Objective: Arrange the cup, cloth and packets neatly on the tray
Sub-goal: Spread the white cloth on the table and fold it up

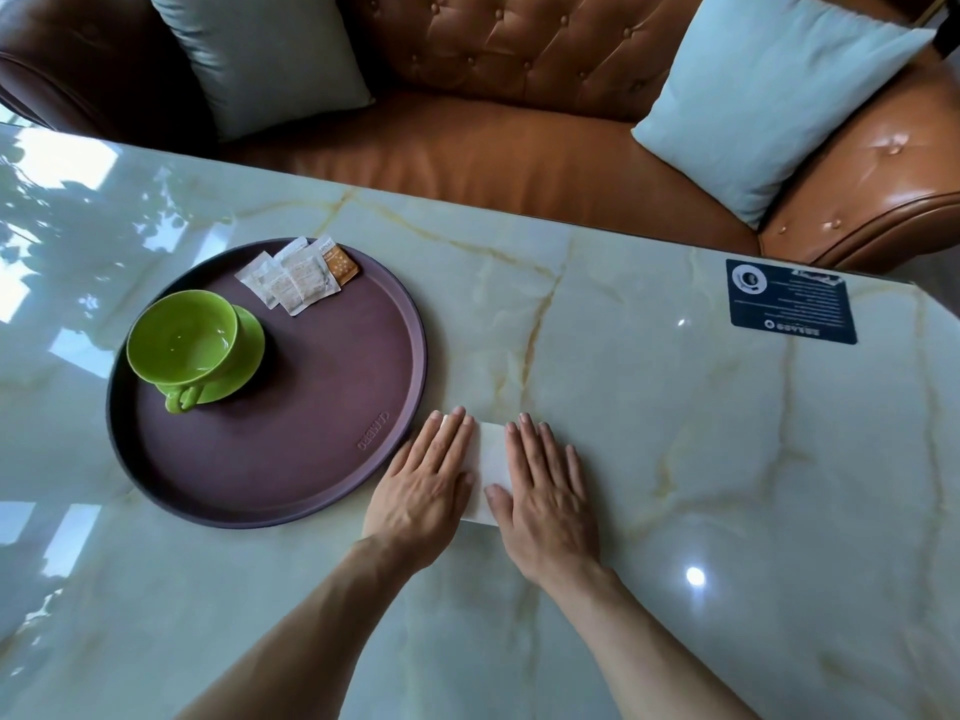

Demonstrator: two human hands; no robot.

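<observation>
Both hands, left hand [422, 491] and right hand [545, 496], are pressing flat, fingers spread, on the white cloth [491, 462] beside the tray's [291, 475] right edge; the tray is holding the green cup [182, 337] and packets [296, 275].

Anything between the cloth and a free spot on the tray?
Nothing visible. The cloth lies under both hands beside the tray; only the low rim intervenes. The near tray floor is bare, clear of cup and packets.

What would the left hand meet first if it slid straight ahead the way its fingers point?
Probably nothing: the left hand points just past the tray's right rim, over bare marble table.
</observation>
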